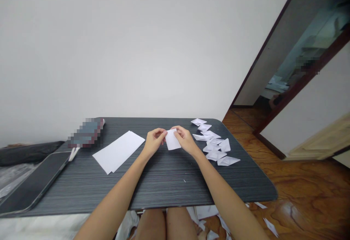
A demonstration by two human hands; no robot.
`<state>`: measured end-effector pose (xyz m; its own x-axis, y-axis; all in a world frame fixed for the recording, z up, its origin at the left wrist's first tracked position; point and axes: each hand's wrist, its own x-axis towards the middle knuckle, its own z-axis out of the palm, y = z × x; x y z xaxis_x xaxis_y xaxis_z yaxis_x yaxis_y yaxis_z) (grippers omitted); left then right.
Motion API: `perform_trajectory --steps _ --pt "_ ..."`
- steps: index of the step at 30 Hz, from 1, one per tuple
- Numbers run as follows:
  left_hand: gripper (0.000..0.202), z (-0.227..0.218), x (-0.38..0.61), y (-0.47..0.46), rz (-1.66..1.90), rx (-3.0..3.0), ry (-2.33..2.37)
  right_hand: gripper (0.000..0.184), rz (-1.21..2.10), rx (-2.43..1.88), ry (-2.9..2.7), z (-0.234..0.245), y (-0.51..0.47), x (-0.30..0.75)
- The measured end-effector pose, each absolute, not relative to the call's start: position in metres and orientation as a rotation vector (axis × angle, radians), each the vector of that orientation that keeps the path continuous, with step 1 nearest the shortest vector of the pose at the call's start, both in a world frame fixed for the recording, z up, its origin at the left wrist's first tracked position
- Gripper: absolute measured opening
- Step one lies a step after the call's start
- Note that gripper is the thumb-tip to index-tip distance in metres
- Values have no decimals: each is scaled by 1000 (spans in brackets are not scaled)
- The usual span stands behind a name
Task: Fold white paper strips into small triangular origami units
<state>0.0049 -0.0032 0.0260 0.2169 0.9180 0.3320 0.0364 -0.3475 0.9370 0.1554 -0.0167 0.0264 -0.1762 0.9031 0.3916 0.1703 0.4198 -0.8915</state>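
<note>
Item: small white paper piece [172, 140], held just above the middle of the tabletop [164, 181], between both hands.

Left hand [153, 140]: fingers [160, 132] pinched together on the piece's left upper edge.
Right hand [186, 138]: fingers [177, 129] pinched together on its right upper corner. The piece hung tilted between the two grips.

Nearby, left of the hands: stack of plain white sheets [118, 151], lying flat and askew.
Nearby, right of the hands: cluster of folded paper shapes [213, 144], white, running from the far edge toward the near right.
Far left corner: blurred block [86, 133]; its face could not be read.
Left edge: dark-screened phone [34, 181], lying flat and overhanging the tabletop's side.

Surface: dark grey tabletop with fine lengthwise streaks and rounded corners.
Room: plain white wall [123, 50] behind; glossy wooden floor [306, 192] to the right with paper scraps [269, 225] near the person's knees; dark-framed doorway [287, 79] at upper right.
</note>
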Motion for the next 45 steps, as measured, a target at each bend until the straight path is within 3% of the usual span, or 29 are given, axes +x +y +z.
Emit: perform_trajectory --steps 7,11,15,19,27,32,45 --pt "21 21 6 -3 1284 1537 1001 37 381 -975 -1860 26 -21 156" --pt "22 16 4 0 1306 1527 1037 33 291 -958 -1893 26 -22 154" --pt "23 16 4 1 1312 1448 996 18 401 -975 -1730 25 -20 152" --pt "25 22 6 -2 1269 1389 886 25 702 -962 -1642 25 -18 151" --pt "31 26 5 -5 1189 1308 868 25 959 -953 -1534 25 -17 152" --pt "37 28 4 -5 1102 1212 788 20 912 -928 -1558 27 -18 155" --pt "18 30 -2 -5 1025 1066 687 18 767 -926 -1656 34 -20 163"
